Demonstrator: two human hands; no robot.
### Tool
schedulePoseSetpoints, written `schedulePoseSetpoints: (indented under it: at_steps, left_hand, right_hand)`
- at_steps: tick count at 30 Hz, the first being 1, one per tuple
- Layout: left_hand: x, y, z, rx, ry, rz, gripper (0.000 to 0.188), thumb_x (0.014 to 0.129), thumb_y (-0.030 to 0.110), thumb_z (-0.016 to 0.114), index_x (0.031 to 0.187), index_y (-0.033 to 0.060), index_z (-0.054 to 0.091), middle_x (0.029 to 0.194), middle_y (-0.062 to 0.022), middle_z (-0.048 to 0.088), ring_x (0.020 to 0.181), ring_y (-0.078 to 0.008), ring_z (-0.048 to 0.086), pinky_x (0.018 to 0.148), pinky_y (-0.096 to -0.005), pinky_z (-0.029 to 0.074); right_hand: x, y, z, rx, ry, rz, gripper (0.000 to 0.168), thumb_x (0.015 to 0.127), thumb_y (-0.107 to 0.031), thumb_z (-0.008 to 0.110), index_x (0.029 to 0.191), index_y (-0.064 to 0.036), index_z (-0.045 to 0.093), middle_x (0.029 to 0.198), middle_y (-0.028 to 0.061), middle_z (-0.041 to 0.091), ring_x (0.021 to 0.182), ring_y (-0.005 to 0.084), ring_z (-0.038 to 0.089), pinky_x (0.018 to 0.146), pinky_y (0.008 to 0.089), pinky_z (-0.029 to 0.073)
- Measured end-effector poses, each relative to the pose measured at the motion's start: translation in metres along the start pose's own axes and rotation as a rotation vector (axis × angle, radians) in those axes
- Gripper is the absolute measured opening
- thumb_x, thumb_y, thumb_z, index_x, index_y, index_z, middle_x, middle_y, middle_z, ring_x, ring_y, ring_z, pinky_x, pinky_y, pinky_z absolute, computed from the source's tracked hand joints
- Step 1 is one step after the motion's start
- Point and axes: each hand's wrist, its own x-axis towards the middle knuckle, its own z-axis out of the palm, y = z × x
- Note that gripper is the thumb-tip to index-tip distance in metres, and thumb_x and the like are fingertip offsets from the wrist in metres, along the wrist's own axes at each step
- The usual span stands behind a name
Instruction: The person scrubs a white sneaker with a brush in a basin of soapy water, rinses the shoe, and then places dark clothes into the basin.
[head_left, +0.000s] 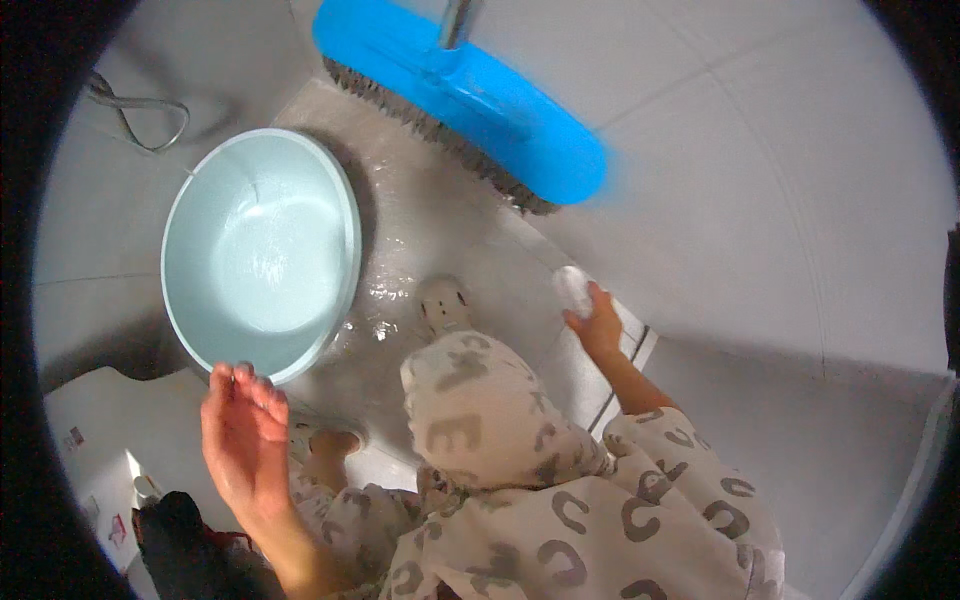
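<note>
My left hand (250, 442) is raised palm up with its fingertips at the near rim of a pale blue-green plastic basin (262, 255); nothing is in it. The basin stands on the wet floor, and a sheen shows on its bottom. At the right, my right hand (598, 321) holds a small whitish object (572, 289), blurred, whose kind I cannot tell. A blue broom head (480, 97) with dark bristles and a metal handle (454, 24) is at the top, beside the wall.
A metal loop (154, 127) sticks out at the upper left. White fixtures and a black item (180, 536) are at the lower left. My slippered foot (444, 300) stands on the wet tiled floor (397, 195). Grey tiled wall (720, 187) rises at the right.
</note>
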Motion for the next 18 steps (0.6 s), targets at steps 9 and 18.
schedulePoseSetpoints:
  at_steps: [9, 18]
  left_hand:
    - [0.01, 0.003, -0.04, 0.049, 0.008, 0.031, 0.012, 0.086, 0.012, 0.051, 0.094, 0.0042, 0.055, 0.087, -0.0054, 0.058, 0.079, -0.0145, 0.057, 0.07, -0.0266, 0.049]
    - [0.013, -0.006, -0.015, 0.145, 0.19, 0.195, 0.012, 0.083, 0.018, 0.055, 0.091, 0.009, 0.057, 0.08, -0.001, 0.059, 0.073, -0.0137, 0.057, 0.067, -0.0261, 0.047]
  right_hand:
    - [-0.043, 0.155, -0.056, 1.647, 0.797, 0.881, 0.046, 0.077, -0.048, 0.058, 0.093, -0.006, 0.049, 0.084, 0.0099, 0.054, 0.068, 0.0246, 0.055, 0.05, 0.0369, 0.048]
    - [0.106, 0.159, -0.065, 2.351, 0.144, 1.054, 0.038, 0.077, -0.042, 0.049, 0.082, -0.004, 0.052, 0.067, 0.0094, 0.054, 0.052, 0.0208, 0.051, 0.042, 0.0295, 0.043]
